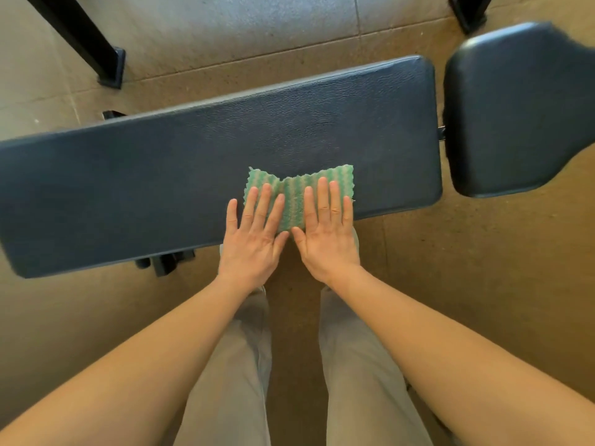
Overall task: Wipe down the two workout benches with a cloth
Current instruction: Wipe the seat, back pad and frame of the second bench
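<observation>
A long dark blue padded bench (161,175) runs across the view in front of me. A green and white striped cloth (294,194) lies on its near edge, right of the middle. My left hand (254,233) lies flat on the cloth's left part, fingers stretched and slightly apart. My right hand (328,230) lies flat on its right part in the same way. Both palms press down; neither hand curls around the cloth. A second dark blue pad (515,111) sits just past the bench's right end, across a narrow gap.
Black frame feet (111,69) stand on the floor at the far left, and another (468,14) at the far right. Black bench supports (164,262) show under the near edge. My legs in grey trousers (235,365) stand close to the bench on the brown floor.
</observation>
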